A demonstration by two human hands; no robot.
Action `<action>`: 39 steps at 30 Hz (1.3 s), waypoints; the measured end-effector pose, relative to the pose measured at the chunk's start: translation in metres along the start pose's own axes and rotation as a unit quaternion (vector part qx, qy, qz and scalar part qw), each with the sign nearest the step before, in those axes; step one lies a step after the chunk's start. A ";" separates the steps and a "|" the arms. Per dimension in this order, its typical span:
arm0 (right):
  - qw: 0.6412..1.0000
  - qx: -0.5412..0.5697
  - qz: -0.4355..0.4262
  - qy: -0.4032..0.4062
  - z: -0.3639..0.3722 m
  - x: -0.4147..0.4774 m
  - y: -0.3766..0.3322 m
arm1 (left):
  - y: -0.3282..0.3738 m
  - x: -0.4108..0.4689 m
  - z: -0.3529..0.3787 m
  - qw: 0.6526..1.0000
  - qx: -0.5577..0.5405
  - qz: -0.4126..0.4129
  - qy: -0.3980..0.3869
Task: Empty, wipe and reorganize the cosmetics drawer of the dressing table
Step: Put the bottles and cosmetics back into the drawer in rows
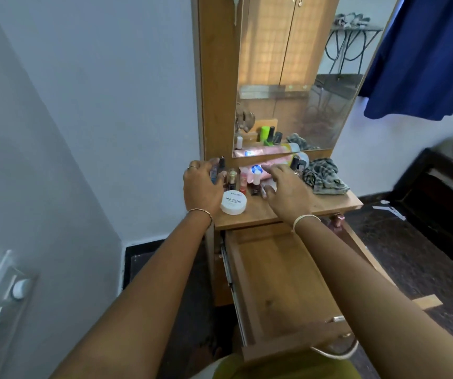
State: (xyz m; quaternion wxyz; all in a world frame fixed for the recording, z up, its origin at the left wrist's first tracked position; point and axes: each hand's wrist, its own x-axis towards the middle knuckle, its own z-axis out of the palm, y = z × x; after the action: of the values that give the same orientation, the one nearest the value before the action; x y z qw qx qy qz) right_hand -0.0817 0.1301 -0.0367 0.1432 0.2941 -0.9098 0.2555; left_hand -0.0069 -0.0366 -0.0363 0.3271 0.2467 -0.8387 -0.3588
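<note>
Drawer [282,283]: nearest us, pulled out under the tabletop [269,213]; we see only its bare wood floor, with a metal handle [337,351] on the front.
Switch panel [1,310]: far left wall.
Left hand [202,184]: at the tabletop's back left corner, fingers curled round a dark-capped bottle [221,164]; blurred.
White jar [233,202]: lid reads NAIL POLISH, near the front edge, just beside the left hand.
Nail polish bottles [233,179]: upright cluster between the hands.
Pink tube [274,164]: lying against the mirror [288,77] base.
Right hand [285,190]: fingers spread and relaxed over the bottles, gripping nothing we can see; contact unclear.
Patterned cloth [323,176]: crumpled at the tabletop's right end.
Blue fabric [425,56]: hanging far right.
</note>
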 end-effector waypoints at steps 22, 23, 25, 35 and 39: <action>0.998 0.043 0.029 -0.036 0.029 0.018 -0.001 | -0.014 0.009 0.010 0.993 0.032 -0.020 -0.111; 0.998 0.047 0.031 -0.034 0.027 0.016 -0.001 | -0.013 0.008 0.009 0.994 0.031 -0.020 -0.106; 0.998 0.057 0.032 -0.020 0.026 0.014 -0.001 | -0.011 0.005 0.005 0.995 0.024 -0.018 -0.091; 0.990 0.123 0.033 0.056 -0.025 -0.018 0.018 | 0.028 -0.024 -0.003 0.992 -0.107 0.045 -0.056; 0.988 0.138 0.060 0.044 -0.053 -0.047 0.044 | 0.045 -0.054 0.020 0.981 -0.148 0.058 -0.109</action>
State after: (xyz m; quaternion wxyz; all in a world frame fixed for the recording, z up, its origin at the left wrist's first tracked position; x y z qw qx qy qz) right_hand -0.0655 0.2119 -0.0293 0.1255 0.2446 -0.8747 0.3991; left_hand 0.0065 0.0352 -0.0326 0.2867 0.1052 -0.8198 -0.4844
